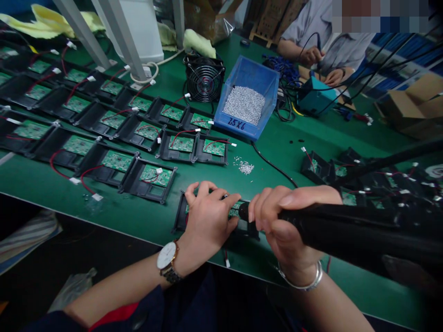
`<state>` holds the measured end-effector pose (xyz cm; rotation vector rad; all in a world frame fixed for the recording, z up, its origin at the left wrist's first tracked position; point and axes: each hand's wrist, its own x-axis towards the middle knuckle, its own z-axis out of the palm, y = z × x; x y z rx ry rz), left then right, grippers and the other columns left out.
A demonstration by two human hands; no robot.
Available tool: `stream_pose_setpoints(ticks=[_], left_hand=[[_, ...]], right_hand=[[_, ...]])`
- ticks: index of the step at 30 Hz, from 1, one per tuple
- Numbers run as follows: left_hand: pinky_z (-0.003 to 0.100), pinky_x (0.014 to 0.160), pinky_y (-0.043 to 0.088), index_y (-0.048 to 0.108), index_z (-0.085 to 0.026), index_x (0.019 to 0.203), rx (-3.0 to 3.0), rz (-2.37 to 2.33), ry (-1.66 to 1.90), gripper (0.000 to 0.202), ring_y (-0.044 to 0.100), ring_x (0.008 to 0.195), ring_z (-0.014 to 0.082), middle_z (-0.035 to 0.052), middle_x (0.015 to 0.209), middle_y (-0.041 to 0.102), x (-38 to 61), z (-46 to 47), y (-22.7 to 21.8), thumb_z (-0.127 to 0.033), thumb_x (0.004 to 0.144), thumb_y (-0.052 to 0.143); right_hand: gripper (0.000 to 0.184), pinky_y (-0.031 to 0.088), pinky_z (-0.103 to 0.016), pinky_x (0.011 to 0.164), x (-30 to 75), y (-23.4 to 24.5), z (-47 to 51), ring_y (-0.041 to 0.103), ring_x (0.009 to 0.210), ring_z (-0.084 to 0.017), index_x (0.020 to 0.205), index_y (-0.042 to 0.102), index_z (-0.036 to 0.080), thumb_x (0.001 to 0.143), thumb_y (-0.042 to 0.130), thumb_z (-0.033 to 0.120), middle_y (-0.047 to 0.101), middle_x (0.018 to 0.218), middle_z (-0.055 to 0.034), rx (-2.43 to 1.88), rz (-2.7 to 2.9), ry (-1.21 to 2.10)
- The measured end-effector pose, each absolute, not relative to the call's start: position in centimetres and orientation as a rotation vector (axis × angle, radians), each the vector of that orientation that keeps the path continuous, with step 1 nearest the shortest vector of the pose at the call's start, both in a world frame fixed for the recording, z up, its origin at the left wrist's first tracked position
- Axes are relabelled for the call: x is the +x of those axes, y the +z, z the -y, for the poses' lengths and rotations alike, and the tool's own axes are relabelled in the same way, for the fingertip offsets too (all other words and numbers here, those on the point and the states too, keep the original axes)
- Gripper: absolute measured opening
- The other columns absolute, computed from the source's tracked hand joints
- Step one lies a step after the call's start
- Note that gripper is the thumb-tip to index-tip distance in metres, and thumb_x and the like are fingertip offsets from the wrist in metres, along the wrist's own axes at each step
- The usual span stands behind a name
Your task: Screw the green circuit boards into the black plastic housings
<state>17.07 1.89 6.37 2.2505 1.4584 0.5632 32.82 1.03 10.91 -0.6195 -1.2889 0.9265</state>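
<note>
Head view: black housing [179, 214] on green table [294, 152], under left hand [209, 212], its grip unclear; right hand [289, 216] clenched round screwdriver [346, 230]. Housing likely light, stiff; circuit board [234, 212] probably fragile: hold edges.

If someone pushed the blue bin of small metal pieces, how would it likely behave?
The blue bin would probably resist, since a heap of metal pieces lies inside. Its broad, low shape suggests sliding along the green bench rather than tipping. With its top open, loose pieces might shift or spill.
</note>
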Motion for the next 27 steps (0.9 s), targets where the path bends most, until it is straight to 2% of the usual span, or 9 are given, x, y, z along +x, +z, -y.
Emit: stream_pose_setpoints(ticks=[4,10,14,17,23,27], left_hand=[[0.072,0.110,0.031,0.086,-0.036,0.113,2.211,-1.447,0.522,0.023,0.061,0.122,0.0406,0.0040,0.110,0.087,17.1,-2.1,6.7,-0.025,0.094,0.079],[0.072,0.110,0.030,0.085,-0.034,0.109,2.269,-1.433,0.521,0.023,0.058,0.121,0.0409,0.0047,0.108,0.086,16.8,-2.3,6.5,-0.028,0.088,0.084],[0.071,0.112,0.030,0.083,-0.032,0.120,2.304,-1.435,0.554,0.035,0.058,0.120,0.0395,0.0053,0.112,0.085,16.9,-2.1,6.6,-0.028,0.086,0.084],[0.069,0.112,0.032,0.082,-0.030,0.124,2.317,-1.442,0.543,0.039,0.059,0.122,0.0408,0.0068,0.113,0.084,17.1,-1.9,6.7,-0.025,0.086,0.081],[0.070,0.113,0.031,0.080,-0.028,0.134,2.312,-1.436,0.543,0.049,0.059,0.126,0.0430,0.0081,0.121,0.083,17.1,-1.8,6.7,-0.023,0.085,0.079],[0.071,0.115,0.030,0.079,-0.027,0.136,2.316,-1.439,0.546,0.050,0.059,0.128,0.0434,0.0081,0.125,0.082,16.9,-1.9,6.6,-0.026,0.086,0.086]], right_hand=[[0.040,0.057,-0.035,0.059,32.7,10.0,-1.1,0.062,0.057,-0.015,0.124,0.070,0.031,0.089,0.085,0.016,0.066,0.073,0.0072,-0.616,1.375,0.936],[0.039,0.054,-0.033,0.052,33.3,11.2,-2.2,0.061,0.052,-0.015,0.129,0.073,0.030,0.093,0.086,0.035,0.064,0.066,0.0075,-0.549,1.419,0.951],[0.024,0.052,-0.030,0.052,35.4,13.1,-4.3,0.052,0.048,-0.012,0.113,0.073,0.030,0.093,0.084,0.040,0.056,0.061,0.0095,-0.620,1.218,0.633],[0.024,0.055,-0.030,0.059,37.1,12.5,-6.2,0.054,0.052,-0.011,0.107,0.070,0.029,0.091,0.084,0.039,0.056,0.063,0.0098,-0.747,1.089,0.412],[0.026,0.058,-0.031,0.064,37.5,8.8,-7.9,0.059,0.055,-0.011,0.113,0.069,0.027,0.093,0.084,0.035,0.060,0.065,0.0106,-0.832,1.057,0.483],[0.029,0.059,-0.031,0.064,37.1,8.5,-7.7,0.061,0.056,-0.011,0.112,0.070,0.027,0.091,0.087,0.035,0.062,0.066,0.0101,-0.830,1.079,0.522]])
